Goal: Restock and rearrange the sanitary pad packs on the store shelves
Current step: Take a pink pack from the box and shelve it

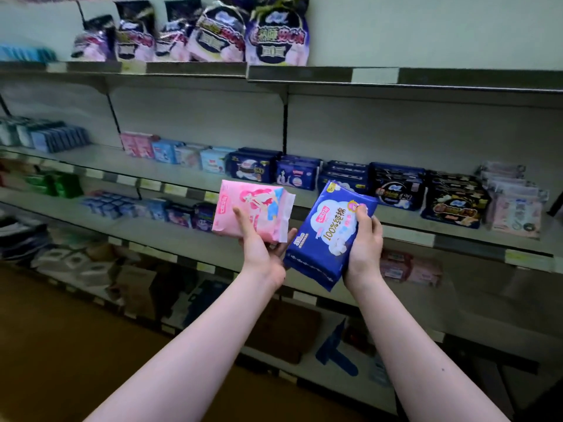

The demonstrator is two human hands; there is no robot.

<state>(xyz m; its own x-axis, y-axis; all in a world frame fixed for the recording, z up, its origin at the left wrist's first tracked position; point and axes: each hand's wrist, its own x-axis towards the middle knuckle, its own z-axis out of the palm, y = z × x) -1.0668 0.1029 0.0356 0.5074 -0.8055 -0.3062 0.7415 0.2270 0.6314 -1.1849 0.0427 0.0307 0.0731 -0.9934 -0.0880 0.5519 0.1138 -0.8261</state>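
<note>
My left hand [262, 248] holds a pink sanitary pad pack [254, 205] from below, thumb across its front. My right hand [364, 239] grips a dark blue pad pack [327, 231] printed with a white cloud, tilted, thumb on its upper right corner. Both packs hang in the air in front of the middle shelf [405, 222], close together but apart. On that shelf stands a row of packs: pink ones [137, 145] at the left, light blue ones [213, 159], then dark blue ones [297, 173] and black ones [454, 202] to the right.
The top shelf [457, 79] carries large purple and pink bags [275, 38] at its left and is bare at the right. Lower shelves hold blue packs [115, 205], pink packs [408, 268] and cardboard boxes [283, 330]. Brown floor [61, 345] lies at the lower left.
</note>
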